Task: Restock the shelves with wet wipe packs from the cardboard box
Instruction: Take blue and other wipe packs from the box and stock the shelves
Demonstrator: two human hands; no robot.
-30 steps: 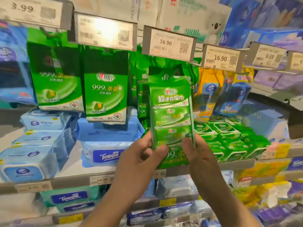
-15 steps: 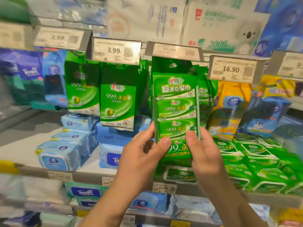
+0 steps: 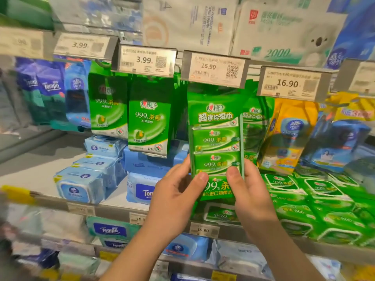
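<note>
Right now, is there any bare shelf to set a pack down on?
Yes: the grey shelf board lies bare at the left, bordered by the stacked blue wipe packs and the hanging Tempo packs. Right of those stacks it is crowded: the flat green packs fill the board, and both hands hold the green multipack before full hooks.

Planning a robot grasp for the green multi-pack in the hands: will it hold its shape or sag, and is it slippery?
The green multi-pack, held only at its bottom by the left hand and right hand, stands upright, so probably fairly stiff. Its glossy film looks likely slippery. Thumbs alone pin its front, suggesting light weight.
</note>
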